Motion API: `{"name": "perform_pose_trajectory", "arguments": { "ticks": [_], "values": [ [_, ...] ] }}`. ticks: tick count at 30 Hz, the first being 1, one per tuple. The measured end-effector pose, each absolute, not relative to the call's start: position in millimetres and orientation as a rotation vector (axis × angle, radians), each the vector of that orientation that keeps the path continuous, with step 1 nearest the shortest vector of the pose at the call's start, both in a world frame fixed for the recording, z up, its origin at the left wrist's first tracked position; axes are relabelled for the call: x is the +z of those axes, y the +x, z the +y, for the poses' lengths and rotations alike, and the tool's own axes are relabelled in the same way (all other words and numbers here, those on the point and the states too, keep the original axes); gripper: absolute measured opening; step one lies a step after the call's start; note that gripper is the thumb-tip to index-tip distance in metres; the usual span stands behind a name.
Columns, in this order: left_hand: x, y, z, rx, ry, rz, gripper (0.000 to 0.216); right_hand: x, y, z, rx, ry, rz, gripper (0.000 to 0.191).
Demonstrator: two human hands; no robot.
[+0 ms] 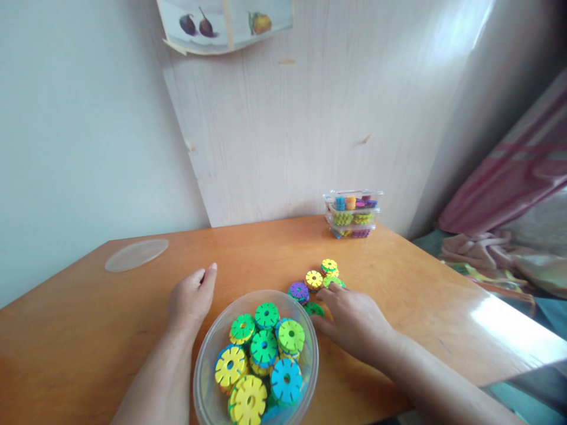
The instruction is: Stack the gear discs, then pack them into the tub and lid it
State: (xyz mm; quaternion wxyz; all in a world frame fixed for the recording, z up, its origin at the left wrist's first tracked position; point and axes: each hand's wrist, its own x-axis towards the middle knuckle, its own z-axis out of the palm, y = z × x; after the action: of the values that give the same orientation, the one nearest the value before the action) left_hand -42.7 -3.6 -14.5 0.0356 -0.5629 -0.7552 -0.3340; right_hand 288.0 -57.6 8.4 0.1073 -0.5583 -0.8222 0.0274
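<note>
A clear round tub [200, 378] stands near the front edge, holding several stacks of notched plastic discs, among them a yellow disc [248, 400], a blue disc [286, 381] and a green disc [264, 348]. Left of the tub, my left hand [191, 297] is closed in a fist, thumb upward, and nothing shows in it. My right hand [354, 319] reaches over the loose discs right of the tub, thumb and fingers apart. Its fingertips are at a light green disc [332, 282]; its thumb is by a dark green disc [314, 309]. Beside them lie a purple disc [299, 291] and a yellow disc [314, 279].
A flat translucent lid [137, 255] lies at the table's back left. Stacked clear boxes [353, 215] with colourful pieces stand at the back right, near the wall. The wooden table [248, 254] ends on the right beside cloth and bedding [482, 251].
</note>
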Motion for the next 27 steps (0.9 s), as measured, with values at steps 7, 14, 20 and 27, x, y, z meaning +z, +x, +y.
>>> {"name": "perform_pose_trajectory", "arguments": {
  "ticks": [7,14,20,27],
  "values": [
    [-14,-41,-4,-1.034,-1.729,-2.309,0.053,-1,292,-53,0.035,-1.663,-2.444,0.026],
    [-15,-41,-4,-1.057,-1.724,-2.320,0.053,-2,294,-55,0.018,-1.691,-2.433,0.028],
    [-13,-40,-4,-1.048,-1.724,-2.323,0.053,6,298,-60,0.093,-1.656,-2.361,0.025],
    [-10,-36,-6,-1.070,-1.715,-2.345,0.050,49,293,-94,0.288,-1.084,-2.297,0.031]
  ]
}}
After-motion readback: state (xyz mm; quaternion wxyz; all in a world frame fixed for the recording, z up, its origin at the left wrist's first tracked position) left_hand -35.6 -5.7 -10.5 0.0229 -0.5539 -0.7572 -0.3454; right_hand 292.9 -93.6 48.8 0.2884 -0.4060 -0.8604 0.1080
